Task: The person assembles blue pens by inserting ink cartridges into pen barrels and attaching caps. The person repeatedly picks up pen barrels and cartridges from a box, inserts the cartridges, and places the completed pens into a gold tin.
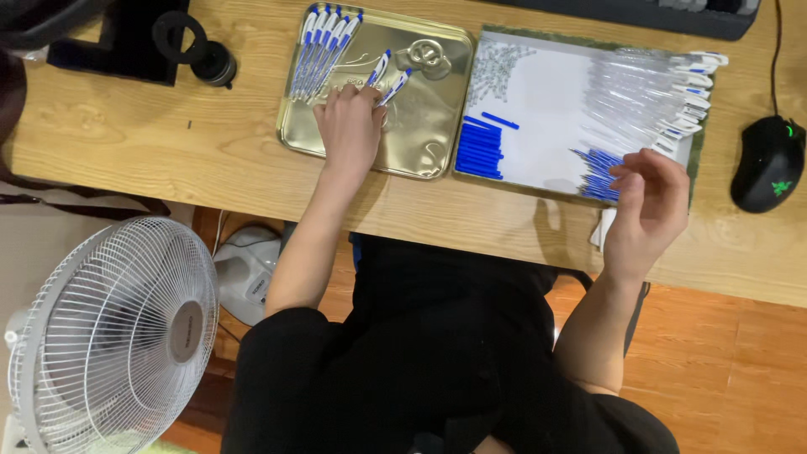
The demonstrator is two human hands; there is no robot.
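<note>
Pens (388,77), light, slippery plastic best pinched mid-barrel, are pressed by the left hand (349,126) at upper centre; right hand (646,202) fingers are held half-curled, empty.

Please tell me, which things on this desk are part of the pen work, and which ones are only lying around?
In use:
- left hand on the gold metal tray, touching pens there
- finished pens
- right hand at the clear pen barrels
- blue parts
- white tray

Lying about:
- computer mouse
- white fan
- keyboard
</note>
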